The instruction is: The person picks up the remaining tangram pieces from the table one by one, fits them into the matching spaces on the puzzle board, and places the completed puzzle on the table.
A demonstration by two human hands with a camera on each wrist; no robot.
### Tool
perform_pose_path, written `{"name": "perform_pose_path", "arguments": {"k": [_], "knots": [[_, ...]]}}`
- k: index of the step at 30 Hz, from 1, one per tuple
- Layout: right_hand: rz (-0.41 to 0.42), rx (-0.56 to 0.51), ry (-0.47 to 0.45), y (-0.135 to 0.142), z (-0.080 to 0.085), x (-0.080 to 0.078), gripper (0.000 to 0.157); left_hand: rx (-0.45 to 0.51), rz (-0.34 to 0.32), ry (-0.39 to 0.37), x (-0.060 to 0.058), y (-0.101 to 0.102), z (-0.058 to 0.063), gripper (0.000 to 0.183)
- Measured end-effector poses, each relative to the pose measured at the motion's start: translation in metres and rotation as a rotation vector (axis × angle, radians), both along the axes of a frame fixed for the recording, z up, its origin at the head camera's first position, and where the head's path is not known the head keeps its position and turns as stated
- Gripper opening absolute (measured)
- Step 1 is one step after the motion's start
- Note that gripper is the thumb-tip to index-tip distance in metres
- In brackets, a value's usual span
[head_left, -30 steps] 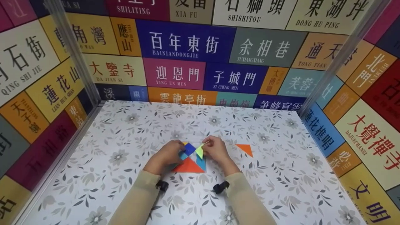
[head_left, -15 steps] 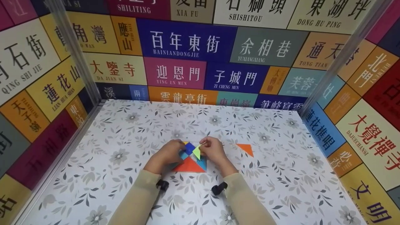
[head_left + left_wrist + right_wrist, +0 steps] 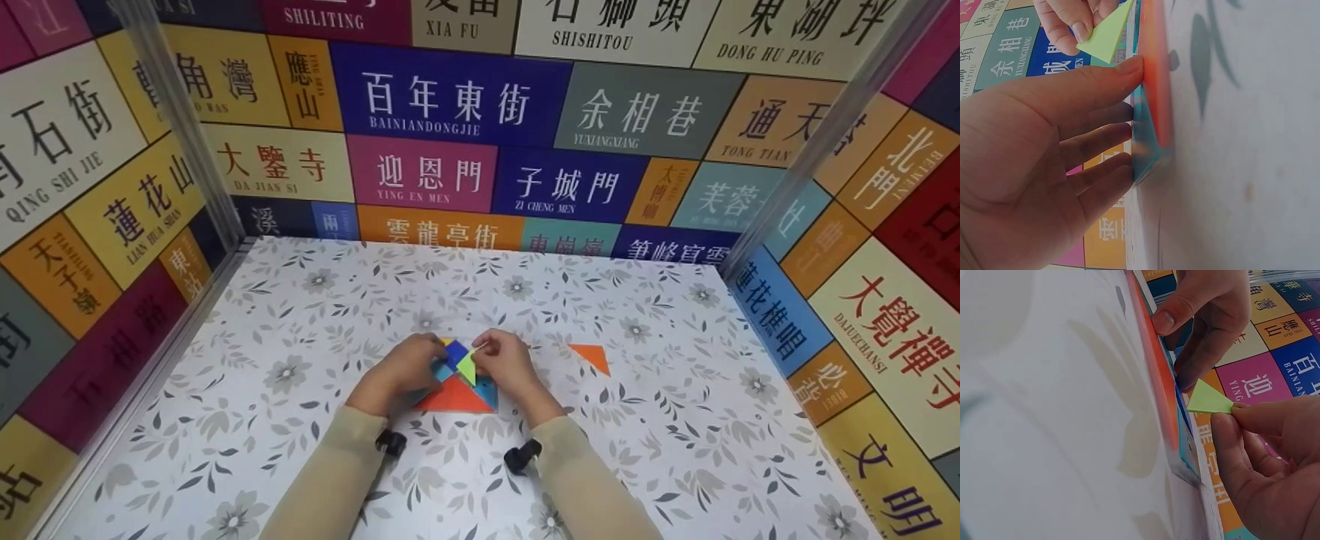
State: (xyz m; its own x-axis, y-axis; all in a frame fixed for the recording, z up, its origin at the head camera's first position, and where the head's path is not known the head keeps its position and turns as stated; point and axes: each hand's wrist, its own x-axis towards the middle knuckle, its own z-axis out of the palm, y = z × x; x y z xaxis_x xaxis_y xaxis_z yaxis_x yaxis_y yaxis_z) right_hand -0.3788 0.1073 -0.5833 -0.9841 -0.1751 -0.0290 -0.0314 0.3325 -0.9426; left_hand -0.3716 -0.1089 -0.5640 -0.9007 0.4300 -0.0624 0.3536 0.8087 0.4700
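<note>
A tangram lies part filled in front of me: a red-orange triangle point(image 3: 454, 399) at the near side, a dark blue piece point(image 3: 454, 354) behind it, light blue areas point(image 3: 488, 392) at the sides and a bit of yellow at the back left. My left hand point(image 3: 405, 364) rests on the tangram's left part, thumb and fingertips touching it and covering some of it. My right hand point(image 3: 510, 366) pinches a yellow-green triangle point(image 3: 1207, 399) between thumb and forefinger. That triangle is tilted, close over the tangram's right side, its tip near the dark blue piece.
A loose orange triangle point(image 3: 592, 358) lies on the table to the right of my right hand. The table point(image 3: 315, 450) has a floral cover. Panels printed with colourful signs point(image 3: 450, 94) enclose it at the back and both sides.
My right hand has moved a little to the left with the yellow-green triangle, which now overlaps the dark blue piece's edge in the head view. My left hand has stayed put.
</note>
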Motion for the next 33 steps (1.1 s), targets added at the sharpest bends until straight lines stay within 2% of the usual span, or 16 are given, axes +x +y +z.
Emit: {"name": "perform_pose_path", "arguments": {"k": [13, 20, 33], "knots": [[0.009, -0.006, 0.021, -0.0029, -0.0036, 0.0004, 0.012, 0.005, 0.019, -0.024, 0.0, 0.0002, -0.0007, 0.048], [0.006, 0.02, 0.025, -0.0035, -0.0045, 0.0015, 0.009, -0.007, -0.011, 0.007, -0.0011, 0.0005, -0.0008, 0.047], [0.006, 0.046, 0.018, -0.0044, -0.0031, 0.0028, 0.009, -0.01, 0.024, -0.02, -0.0031, -0.0003, -0.003, 0.048]]}}
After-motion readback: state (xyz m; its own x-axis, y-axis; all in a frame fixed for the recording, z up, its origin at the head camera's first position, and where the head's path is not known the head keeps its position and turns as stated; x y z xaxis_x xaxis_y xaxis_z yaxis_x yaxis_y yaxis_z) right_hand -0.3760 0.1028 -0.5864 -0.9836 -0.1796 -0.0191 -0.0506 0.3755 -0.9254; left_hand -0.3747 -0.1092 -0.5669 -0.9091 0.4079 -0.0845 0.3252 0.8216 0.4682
